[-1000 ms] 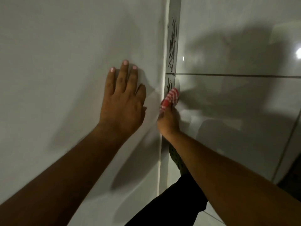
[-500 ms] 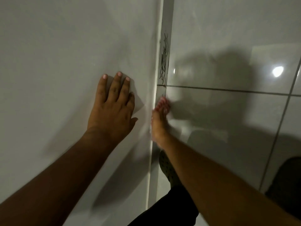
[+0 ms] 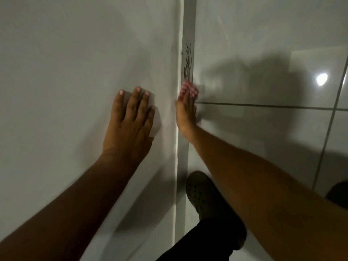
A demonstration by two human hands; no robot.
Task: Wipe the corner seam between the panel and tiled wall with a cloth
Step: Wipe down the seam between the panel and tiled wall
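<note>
A plain white panel (image 3: 75,72) fills the left; a glossy tiled wall (image 3: 263,53) fills the right. The corner seam (image 3: 186,25) runs vertically between them, with dark scribble marks (image 3: 188,61) on its strip. My right hand (image 3: 185,113) is edge-on in the seam and presses a red-and-white checked cloth (image 3: 189,89) against it just below the marks; the cloth looks blurred. My left hand (image 3: 131,125) lies flat on the panel, fingers spread, holding nothing.
A dark grout line (image 3: 263,105) crosses the tiled wall at hand height. Below, my foot in a dark green clog (image 3: 205,194) and a black trouser leg (image 3: 197,242) stand at the base of the corner. A light reflects in the tile (image 3: 322,79).
My right hand with the cloth dipped down the seam, then slid back up to just under the scribble marks. My left hand stayed flat on the panel; the view shifted.
</note>
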